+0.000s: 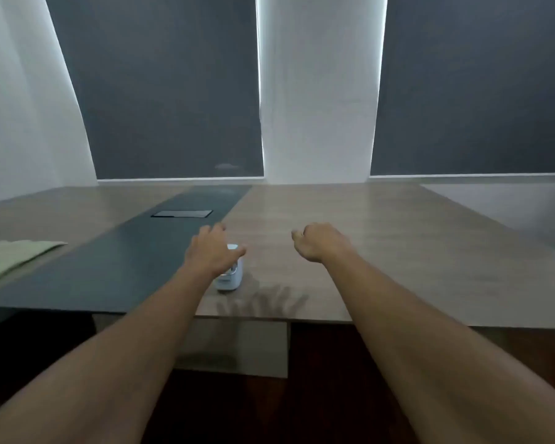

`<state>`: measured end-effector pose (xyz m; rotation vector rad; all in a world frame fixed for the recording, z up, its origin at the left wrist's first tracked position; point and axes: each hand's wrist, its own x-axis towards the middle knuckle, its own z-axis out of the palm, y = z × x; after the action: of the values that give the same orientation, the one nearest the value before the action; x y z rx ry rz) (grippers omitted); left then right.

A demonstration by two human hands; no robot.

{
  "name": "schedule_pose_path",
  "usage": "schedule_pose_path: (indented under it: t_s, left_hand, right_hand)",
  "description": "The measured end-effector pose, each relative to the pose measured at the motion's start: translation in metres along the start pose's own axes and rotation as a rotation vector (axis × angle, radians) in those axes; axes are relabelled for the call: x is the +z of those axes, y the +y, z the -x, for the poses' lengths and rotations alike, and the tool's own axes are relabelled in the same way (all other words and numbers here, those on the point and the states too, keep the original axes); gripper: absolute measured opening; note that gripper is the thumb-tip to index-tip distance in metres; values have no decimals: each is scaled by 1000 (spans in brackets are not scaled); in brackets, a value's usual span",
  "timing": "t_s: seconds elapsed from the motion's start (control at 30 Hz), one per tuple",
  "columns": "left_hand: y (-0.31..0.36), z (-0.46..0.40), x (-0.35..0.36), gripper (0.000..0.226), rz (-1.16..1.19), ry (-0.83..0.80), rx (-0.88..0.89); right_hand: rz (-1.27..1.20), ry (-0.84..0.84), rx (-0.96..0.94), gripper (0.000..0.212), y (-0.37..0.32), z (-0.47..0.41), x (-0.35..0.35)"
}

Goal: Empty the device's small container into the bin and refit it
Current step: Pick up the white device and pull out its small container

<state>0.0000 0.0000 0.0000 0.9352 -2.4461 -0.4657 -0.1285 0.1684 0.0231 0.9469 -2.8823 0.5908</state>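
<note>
Two hands out over the table (382, 251), device barely touched yet

Biggest to smallest: long wood table with a dark strip, green cloth (10, 256) far left, small white device (229, 277) near the front edge. Left hand (210, 254) spread wide over its top; right hand (321, 243) loosely curled, empty, well apart. I'd steady the body before pulling the container. No bin visible.

The left hand (212, 251) covered most of the small white device (229, 277), so its top and far side were hidden, and whether the fingers (220, 229) gripped it could not be told. The right hand (318, 241) curled, its fingers tucked from sight. The green cloth (10, 257) and worktop (398, 251) ran off the frame's edges.
</note>
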Motion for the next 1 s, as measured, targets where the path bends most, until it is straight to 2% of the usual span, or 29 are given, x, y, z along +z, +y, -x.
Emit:
schedule_pose_path:
  t_s: [0.17,0.37,0.53,0.63,0.73,0.83,0.93,1.0]
  left_hand:
    - [-18,4,32,69,0,9,-44]
    - [-30,-6,58,66,118,70,-70]
    - [-22,-21,65,61,302,128,-178]
    - [-14,-30,67,51,549,123,-304]
    - [4,-34,68,41,762,64,-396]
    - [27,-35,70,32,1002,-30,-453]
    - [45,-34,74,30,1125,-98,-435]
    - [54,-34,77,28,1141,-127,-387]
  right_hand:
    - [-33,27,-33,57,4,-13,30]
    - [-111,60,-47,52,14,-25,60]
    - [-131,26,-41,51,24,-27,62]
    - [-225,-4,-20,45,28,-30,59]
    - [-394,-80,28,46,26,-33,50]
    - [-664,-263,173,58,22,-31,39]
    - [-690,-447,245,75,20,-26,28]
    - [-707,-509,240,85,23,-26,25]
